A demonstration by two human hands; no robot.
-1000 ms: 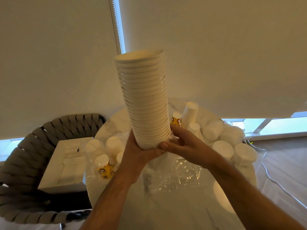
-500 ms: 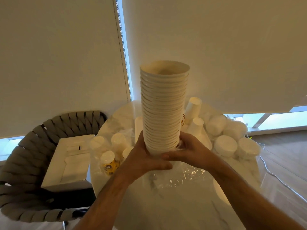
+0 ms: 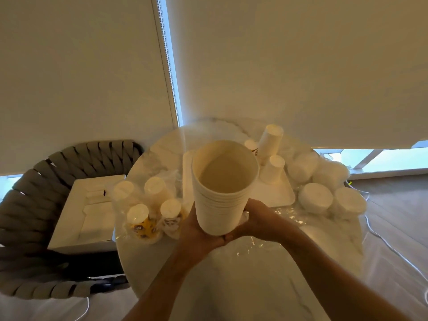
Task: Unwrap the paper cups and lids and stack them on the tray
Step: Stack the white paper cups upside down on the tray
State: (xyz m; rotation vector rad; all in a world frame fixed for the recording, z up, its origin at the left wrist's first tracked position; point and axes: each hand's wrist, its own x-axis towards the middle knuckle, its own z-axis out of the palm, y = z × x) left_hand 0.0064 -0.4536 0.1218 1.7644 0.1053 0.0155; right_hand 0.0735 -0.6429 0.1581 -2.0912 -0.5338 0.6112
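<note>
A tall stack of cream paper cups (image 3: 220, 205) is held upright over the round marble table, its open mouth facing the camera. My left hand (image 3: 199, 232) grips the stack's base from the left and underneath. My right hand (image 3: 259, 218) grips the base from the right. Behind the stack lies a white tray (image 3: 278, 193) with two short stacks of white cups (image 3: 271, 167) standing on it. Wrapped cups with yellow print (image 3: 141, 218) sit at the left. Wrapped stacks of white lids (image 3: 315, 200) lie at the right.
Loose clear plastic wrap (image 3: 287, 221) lies crumpled on the table under my hands. A woven grey chair (image 3: 30, 205) at the left holds an open white box (image 3: 88, 209). Window blinds hang close behind the table. A thin cable (image 3: 379, 237) runs over the floor at the right.
Both hands have tilted the stack's top toward the camera, so I look down into the top cup. The stack sits lower and nearer the tray than before.
</note>
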